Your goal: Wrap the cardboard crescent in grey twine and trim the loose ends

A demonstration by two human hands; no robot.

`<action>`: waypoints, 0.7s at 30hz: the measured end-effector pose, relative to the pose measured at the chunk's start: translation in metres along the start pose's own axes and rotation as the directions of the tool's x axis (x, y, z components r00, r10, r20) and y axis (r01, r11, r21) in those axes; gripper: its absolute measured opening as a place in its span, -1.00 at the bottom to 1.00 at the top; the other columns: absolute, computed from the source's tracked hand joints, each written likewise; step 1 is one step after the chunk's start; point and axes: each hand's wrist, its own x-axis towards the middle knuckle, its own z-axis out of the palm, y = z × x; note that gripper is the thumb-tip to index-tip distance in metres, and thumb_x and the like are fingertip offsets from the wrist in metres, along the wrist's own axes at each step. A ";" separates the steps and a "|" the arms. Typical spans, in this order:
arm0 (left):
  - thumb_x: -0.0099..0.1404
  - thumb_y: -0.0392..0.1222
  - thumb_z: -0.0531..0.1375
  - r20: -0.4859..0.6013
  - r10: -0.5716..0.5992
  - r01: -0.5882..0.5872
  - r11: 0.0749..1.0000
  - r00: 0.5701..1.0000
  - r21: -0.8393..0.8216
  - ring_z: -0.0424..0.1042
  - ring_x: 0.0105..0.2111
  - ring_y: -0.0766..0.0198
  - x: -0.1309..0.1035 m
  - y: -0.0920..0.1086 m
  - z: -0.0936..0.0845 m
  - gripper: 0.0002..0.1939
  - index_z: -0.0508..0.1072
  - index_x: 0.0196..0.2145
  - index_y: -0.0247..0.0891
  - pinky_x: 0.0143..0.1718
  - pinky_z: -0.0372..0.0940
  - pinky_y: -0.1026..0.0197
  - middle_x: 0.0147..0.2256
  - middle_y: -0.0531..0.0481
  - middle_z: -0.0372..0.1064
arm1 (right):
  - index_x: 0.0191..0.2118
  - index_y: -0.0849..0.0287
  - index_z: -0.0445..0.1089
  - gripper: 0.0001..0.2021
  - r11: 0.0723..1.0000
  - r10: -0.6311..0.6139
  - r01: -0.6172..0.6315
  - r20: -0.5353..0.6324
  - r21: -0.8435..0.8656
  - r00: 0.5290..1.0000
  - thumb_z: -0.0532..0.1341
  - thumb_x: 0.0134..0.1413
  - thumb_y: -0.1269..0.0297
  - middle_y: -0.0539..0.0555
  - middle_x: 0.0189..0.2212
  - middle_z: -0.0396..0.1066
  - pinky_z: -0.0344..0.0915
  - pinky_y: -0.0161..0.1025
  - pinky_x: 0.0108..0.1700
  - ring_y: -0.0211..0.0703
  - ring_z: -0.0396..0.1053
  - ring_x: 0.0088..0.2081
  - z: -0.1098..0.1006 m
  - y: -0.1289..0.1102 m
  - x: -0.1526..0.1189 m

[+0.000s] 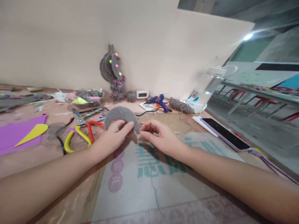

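Note:
A crescent wrapped in grey yarn is held up over the table, its curve upward. My left hand is closed on its inner edge, with the thumb along the front near the right tip. Right beside that tip, my right hand has thumb and index finger pinched together; what lies between them is too small to make out. Below the hands lies a translucent printed sheet, with a loose grey yarn strand across it.
Left are scissors, yellow-handled pliers and purple sheets. Behind stand a glue gun, a yarn skein, a small clock and a plastic jug. A phone lies right. A pompom-decorated grey ornament hangs on the wall.

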 end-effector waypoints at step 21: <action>0.23 0.05 0.04 0.025 -0.028 0.030 0.996 0.999 -0.085 0.26 -0.52 0.26 -0.001 0.001 -0.001 -0.61 0.32 -0.62 -0.23 -0.50 0.14 0.24 -0.59 0.04 0.24 | -0.41 0.19 0.39 -0.90 0.971 -0.035 0.026 -0.035 -0.240 0.999 0.16 0.07 0.34 -0.01 -0.47 0.40 0.25 -0.31 -0.33 -0.27 0.32 -0.40 -0.002 -0.002 0.000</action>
